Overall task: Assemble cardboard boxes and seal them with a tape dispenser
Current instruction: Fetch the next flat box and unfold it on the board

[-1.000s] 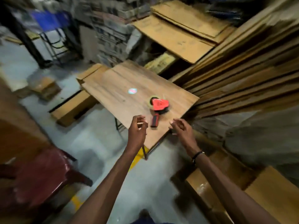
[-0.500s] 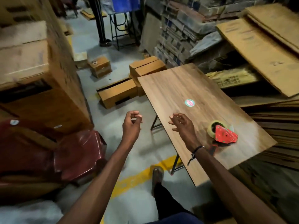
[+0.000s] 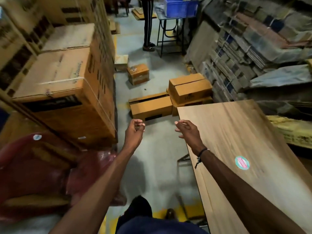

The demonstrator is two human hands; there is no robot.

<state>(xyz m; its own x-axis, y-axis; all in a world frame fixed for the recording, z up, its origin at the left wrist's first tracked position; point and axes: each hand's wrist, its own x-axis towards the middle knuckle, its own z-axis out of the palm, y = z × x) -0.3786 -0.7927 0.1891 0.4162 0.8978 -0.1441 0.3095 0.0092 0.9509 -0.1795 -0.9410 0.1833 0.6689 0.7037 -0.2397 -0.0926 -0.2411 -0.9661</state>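
My left hand [image 3: 134,132] is stretched out over the floor, its fingers loosely curled and holding nothing. My right hand [image 3: 187,131], with a black band at the wrist, hovers beside the near left corner of the wooden table [image 3: 239,132], fingers relaxed and empty. Ahead of both hands, assembled cardboard boxes lie on the floor: a long low box [image 3: 151,108], a box stacked behind it [image 3: 189,88] and a smaller one farther off [image 3: 138,73]. The tape dispenser is out of view.
Tall stacked cartons [image 3: 67,88] wall the left side, with red plastic chairs [image 3: 42,168] below them. Bundles of flat cardboard [image 3: 244,53] pile up at the right. A person's legs [image 3: 148,26] stand by a metal stand with a blue crate [image 3: 180,5]. A round sticker [image 3: 242,162] marks the table.
The view has swung left, away from the table; the red tape dispenser has left the frame. Both empty hands now point toward the boxes on the floor.
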